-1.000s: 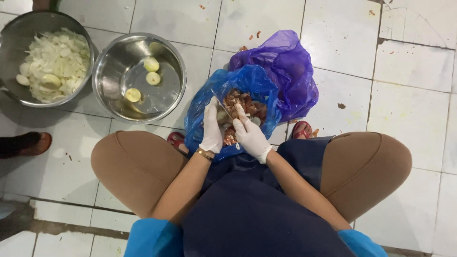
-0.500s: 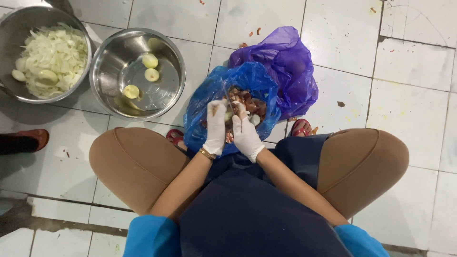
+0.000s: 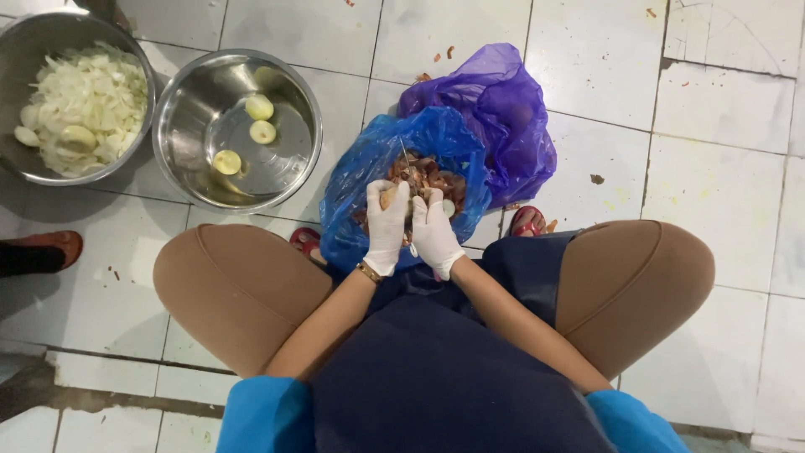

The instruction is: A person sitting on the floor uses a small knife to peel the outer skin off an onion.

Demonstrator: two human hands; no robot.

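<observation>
mostly the work is hidden behind the gloves. the left hand point(image 3: 387, 225) has its grip closed on a small onion point(image 3: 388, 198), pale yellow with a bit of brown skin, only its top showing past the white-gloved fingers. the right hand point(image 3: 434, 231) sits touching the left, curled around something i cannot make out; a thin knife blade point(image 3: 406, 164) sticks up between the two hands, but its handle is covered, so whether the right grip is closed on it cannot be told. the onion is held over the open mouth of the blue plastic bag point(image 3: 369, 168), which lies on the tiled floor point(image 3: 713, 109) between the knees and holds brown onion peels point(image 3: 423, 174). a purple bag point(image 3: 503, 109) lies just behind it, touching.

compared with the earlier views, both hands have stayed over the blue bag and close together, shifting only a little; the bowls have not moved.

toward the left edge of the floor, a steel bowl point(image 3: 176, 143) holds three peeled onions, and a second bowl of sliced onion point(image 3: 80, 105) is cut off at the corner. someone else's foot point(image 3: 38, 252) shows at the left edge.
</observation>
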